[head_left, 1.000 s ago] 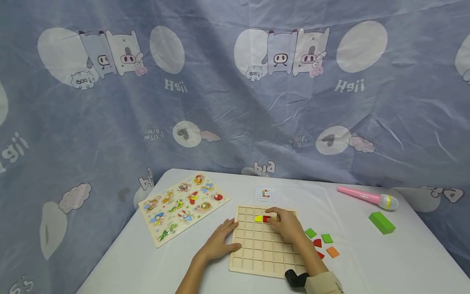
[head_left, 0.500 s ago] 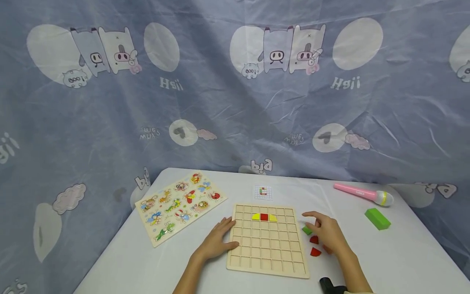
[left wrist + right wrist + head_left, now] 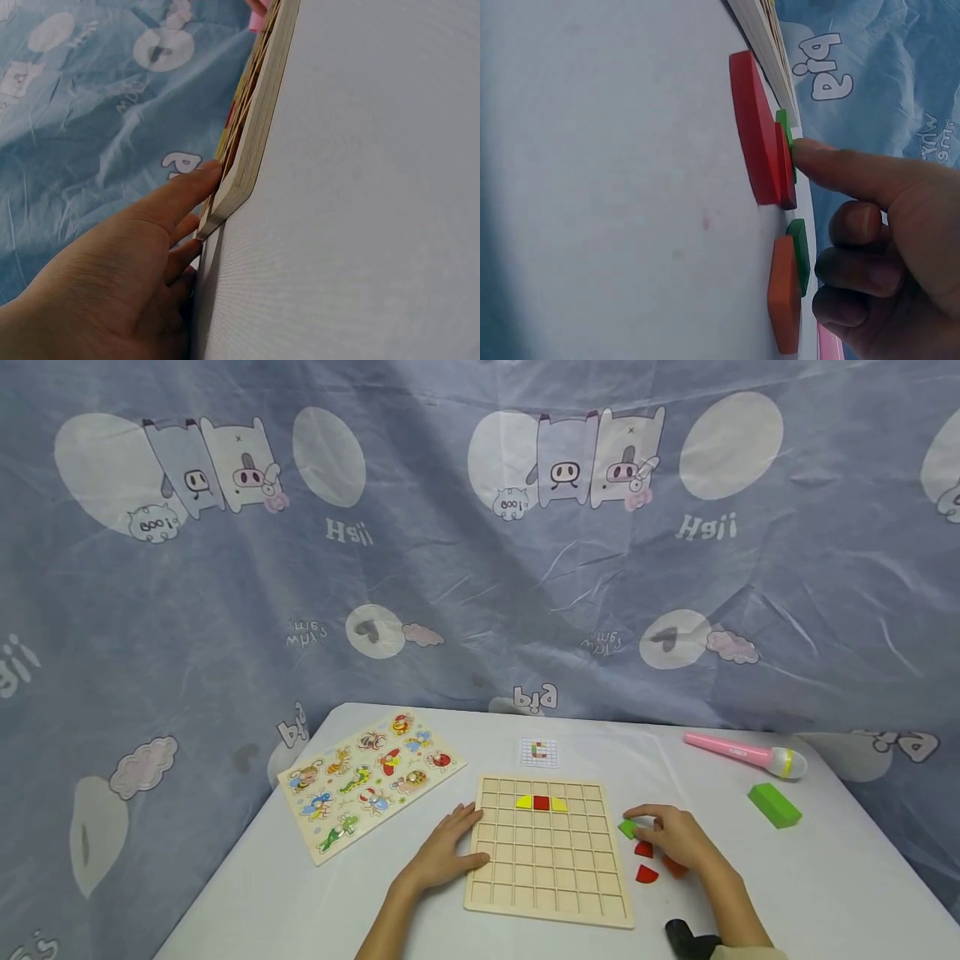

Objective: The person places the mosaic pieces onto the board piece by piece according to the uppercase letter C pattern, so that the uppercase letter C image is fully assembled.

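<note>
A wooden grid board (image 3: 551, 860) lies on the table, with a red square tile (image 3: 542, 803) between two yellow curved-edge tiles (image 3: 525, 802) in its upper rows. My left hand (image 3: 444, 852) rests along its left edge, fingers spread and thumb on the rim; the left wrist view shows this hand (image 3: 127, 262) against the board's side. Right of the board, my right hand (image 3: 678, 837) pinches a green square tile (image 3: 627, 829) between thumb and index finger. In the right wrist view its thumb (image 3: 815, 155) meets that tile, and the other fingers curl inward.
Two red quarter-round tiles (image 3: 647, 874), an orange tile (image 3: 675, 866) and another green tile (image 3: 799, 255) lie near my right hand. A pattern card (image 3: 538, 752) sits behind the board. Around are an insect puzzle (image 3: 371, 785), a pink microphone (image 3: 742, 754) and a green block (image 3: 775, 806).
My right hand has left the board for the loose tiles on the right and closed in on the green tile. A yellow tile now shows right of the red one. My left hand stays put.
</note>
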### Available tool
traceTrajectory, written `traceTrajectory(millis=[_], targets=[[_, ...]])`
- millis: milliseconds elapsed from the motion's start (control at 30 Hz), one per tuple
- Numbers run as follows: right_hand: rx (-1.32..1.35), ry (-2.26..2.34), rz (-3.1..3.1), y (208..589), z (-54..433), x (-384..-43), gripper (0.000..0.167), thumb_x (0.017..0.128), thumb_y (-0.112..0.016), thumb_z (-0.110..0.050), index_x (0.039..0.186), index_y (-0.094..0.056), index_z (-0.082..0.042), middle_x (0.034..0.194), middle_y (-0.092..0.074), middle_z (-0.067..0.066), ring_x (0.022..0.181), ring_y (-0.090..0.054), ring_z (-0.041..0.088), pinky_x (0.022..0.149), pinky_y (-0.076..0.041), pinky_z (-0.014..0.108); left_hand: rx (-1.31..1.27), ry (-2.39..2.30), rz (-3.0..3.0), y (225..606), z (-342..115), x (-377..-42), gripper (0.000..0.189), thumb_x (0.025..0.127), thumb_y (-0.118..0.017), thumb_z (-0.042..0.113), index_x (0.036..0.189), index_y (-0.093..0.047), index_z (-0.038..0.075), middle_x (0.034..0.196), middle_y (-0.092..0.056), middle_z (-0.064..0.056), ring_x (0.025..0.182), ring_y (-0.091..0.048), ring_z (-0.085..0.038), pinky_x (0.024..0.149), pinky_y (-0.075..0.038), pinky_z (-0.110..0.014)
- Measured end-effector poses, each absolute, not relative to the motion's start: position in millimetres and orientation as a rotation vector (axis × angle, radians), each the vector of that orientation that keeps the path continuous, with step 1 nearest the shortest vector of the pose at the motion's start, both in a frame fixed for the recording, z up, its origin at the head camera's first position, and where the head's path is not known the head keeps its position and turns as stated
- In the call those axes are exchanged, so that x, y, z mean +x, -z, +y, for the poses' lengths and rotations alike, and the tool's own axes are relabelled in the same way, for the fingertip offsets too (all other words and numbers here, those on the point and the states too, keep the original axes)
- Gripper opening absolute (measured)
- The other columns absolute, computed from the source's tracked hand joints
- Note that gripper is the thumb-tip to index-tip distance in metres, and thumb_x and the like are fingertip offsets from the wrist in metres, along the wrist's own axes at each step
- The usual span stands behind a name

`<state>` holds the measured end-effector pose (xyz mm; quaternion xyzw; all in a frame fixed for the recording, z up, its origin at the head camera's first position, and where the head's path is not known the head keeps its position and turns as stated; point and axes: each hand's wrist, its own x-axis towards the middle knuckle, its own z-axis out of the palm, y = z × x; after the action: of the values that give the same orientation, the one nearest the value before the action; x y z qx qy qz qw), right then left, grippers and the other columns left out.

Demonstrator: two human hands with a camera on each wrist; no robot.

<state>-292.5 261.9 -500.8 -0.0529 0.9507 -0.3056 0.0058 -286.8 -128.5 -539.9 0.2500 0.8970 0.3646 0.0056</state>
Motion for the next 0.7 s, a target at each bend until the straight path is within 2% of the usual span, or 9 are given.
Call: traceTrajectory(millis=[467,700], targets=[[-0.143,0.908,3.040,501.3,268.0,-293.9,0.032,0.077,-0.074,-0.028,0.104,-0.067,-0.012,0.058,-0.043,0.001,0.046,-0.038,0.014,0.040,-0.030,0.024,0.767,-1.145,2.806,533.9,-127.9,-285.1,0.074,0.081,-0.067,0.041,0.141,-0.038,0.009,0.149,-0.028,-0.009,0.138,-0.017,-0.029,0.111,-0.013,-0.048],[-0.118,0.902,3.074,506.1,266.5,-291.0,0.036,0.074,-0.076,-0.028,0.104,-0.065,-0.010,0.056,-0.042,0.000,0.045,-0.037,0.013,0.040,-0.029,0.024,0.762,-1.119,2.808,537.0,-128.9,-286.1,0.076,0.081,-0.066,0.044,0.142,-0.037,0.009,0.149,-0.027,-0.008,0.138,-0.016,-0.028,0.111,-0.013,-0.048]])
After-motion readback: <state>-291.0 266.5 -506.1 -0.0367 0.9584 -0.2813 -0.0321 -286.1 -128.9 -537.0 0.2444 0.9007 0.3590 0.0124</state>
